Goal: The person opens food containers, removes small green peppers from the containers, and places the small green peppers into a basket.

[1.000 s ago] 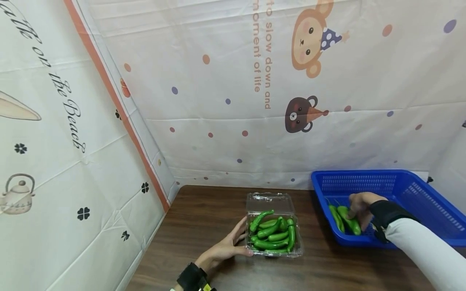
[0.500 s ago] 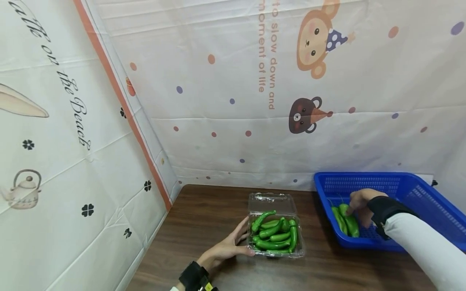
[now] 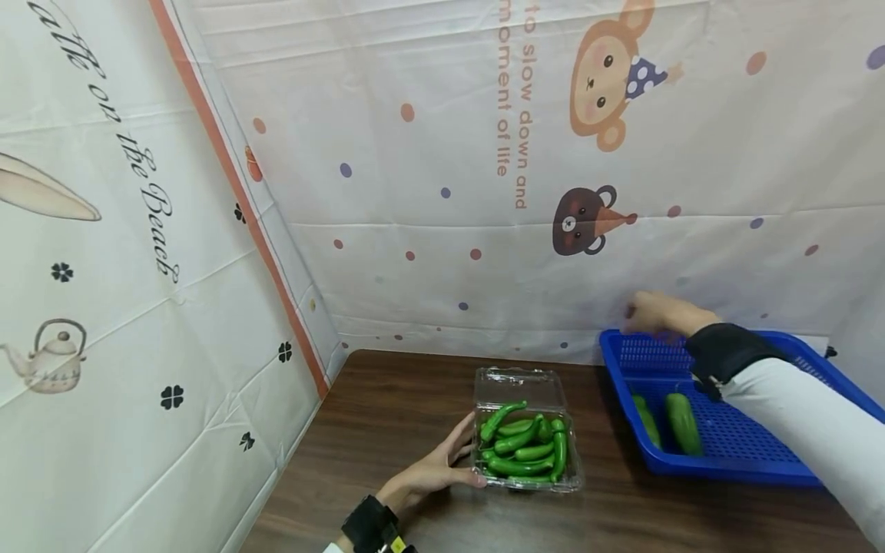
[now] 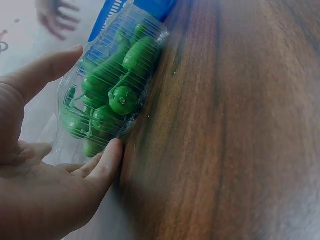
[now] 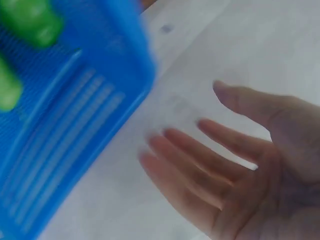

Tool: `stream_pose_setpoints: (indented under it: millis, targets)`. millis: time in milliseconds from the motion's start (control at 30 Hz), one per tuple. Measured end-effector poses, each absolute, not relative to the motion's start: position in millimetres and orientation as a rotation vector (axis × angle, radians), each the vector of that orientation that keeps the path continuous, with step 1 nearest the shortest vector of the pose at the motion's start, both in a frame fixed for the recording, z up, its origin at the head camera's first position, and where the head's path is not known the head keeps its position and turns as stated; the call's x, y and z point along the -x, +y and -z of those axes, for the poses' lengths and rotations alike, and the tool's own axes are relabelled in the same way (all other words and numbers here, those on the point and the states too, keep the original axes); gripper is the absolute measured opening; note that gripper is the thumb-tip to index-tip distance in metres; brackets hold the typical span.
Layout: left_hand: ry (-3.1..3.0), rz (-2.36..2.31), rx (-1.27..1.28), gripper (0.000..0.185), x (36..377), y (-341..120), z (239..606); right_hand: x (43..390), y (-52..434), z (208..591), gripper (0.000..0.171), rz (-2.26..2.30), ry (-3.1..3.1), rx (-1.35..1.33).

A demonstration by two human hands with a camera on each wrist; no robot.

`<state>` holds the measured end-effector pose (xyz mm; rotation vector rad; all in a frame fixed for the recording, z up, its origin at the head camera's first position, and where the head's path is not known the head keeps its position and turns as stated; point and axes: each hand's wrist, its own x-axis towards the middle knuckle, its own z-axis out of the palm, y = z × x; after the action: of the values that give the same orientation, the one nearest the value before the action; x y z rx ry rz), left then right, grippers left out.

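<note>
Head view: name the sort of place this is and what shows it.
Probably a makeshift indoor workspace: creased, cartoon-printed sheeting hangs behind and beside a wood-grain table that bears a clear box of green peppers and a blue basket.

- Clear plastic hinged container [image 3: 522,389]: low centre of the frame, sitting on the desk [image 3: 387,399], lid thrown back towards the top; the left hand's [image 3: 432,470] fingers and thumb touch its left side.
- Glossy, slender green peppers [image 3: 515,443]: heaped inside it, mostly crosswise, one lengthwise along the right side, another at upper left with its tip towards the lid.
- Blue perforated plastic basket [image 3: 743,434]: lower right, upright, the right hand [image 3: 667,313] above its far left part.
- Two plumper green peppers [image 3: 684,425]: lying apart inside the basket, near its left wall, lengthwise.
</note>
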<state>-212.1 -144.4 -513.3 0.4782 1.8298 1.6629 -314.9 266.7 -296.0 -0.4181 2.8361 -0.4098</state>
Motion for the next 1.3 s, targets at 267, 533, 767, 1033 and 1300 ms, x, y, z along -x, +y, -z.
stream_pose_setpoints:
  millis: [267,533,767,1033,1300]
  targets:
    - [1.826,-1.669,-0.466,0.102,209,-144,511,304,194,299,0.046,0.366,3.181,0.746]
    - [1.819,-1.685,-0.460,0.102,210,-143,513,281,141,308,0.049,0.409,3.148,0.882]
    - [1.826,-1.678,-0.447,0.100,211,-142,513,257,113,324,0.053,0.402,3.042,1.086]
    - [1.833,-1.669,-0.440,0.100,211,-138,513,243,109,364,0.064,0.388,2.775,1.330]
    - [1.858,-1.683,-0.426,0.103,212,-140,509,240,107,395,0.060,0.375,2.746,1.374]
